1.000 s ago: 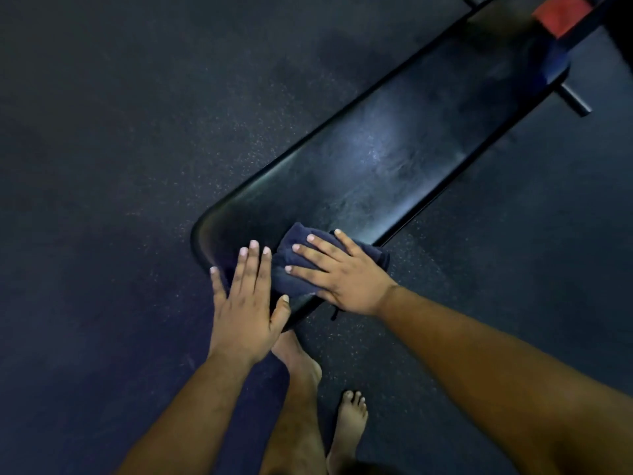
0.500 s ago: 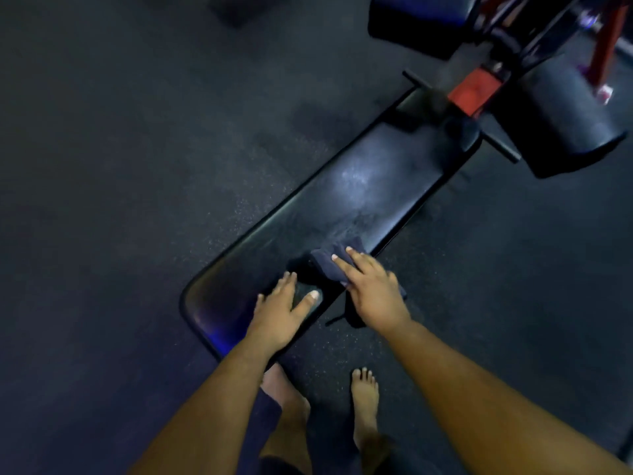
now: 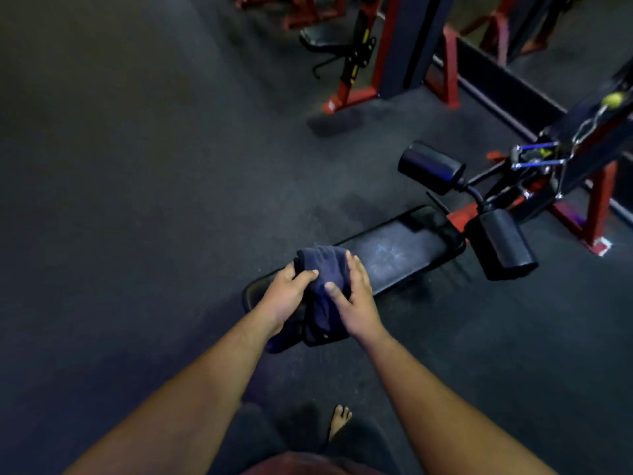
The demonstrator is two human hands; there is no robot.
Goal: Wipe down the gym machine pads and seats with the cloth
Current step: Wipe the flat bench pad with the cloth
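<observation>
Cloth (image 3: pixel 323 286): dark blue, bunched. A second ago it lay flat on the bench pad (image 3: pixel 394 255) under the right hand, with the left hand pressed flat on the pad beside it. Now it is lifted clear of the pad and held between both hands, its lower end hanging down over the pad's near end.

Left hand (image 3: pixel 286 299): at the cloth's 9 o'clock side, fingers and thumb curled round the bunched fabric.

Right hand (image 3: pixel 356 296): at the cloth's 3 o'clock side, thumb pressed on the front of the fabric, fingers wrapped behind.

Reading: the wiping stroke has stopped; the cloth is probably being refolded or regathered, and the view has risen as if the person has stood up.

Roller pads (image 3: pixel 500 243), (image 3: pixel 430 169): at 2 o'clock from the hands, beyond the bench's far end, likely still to be wiped.
</observation>
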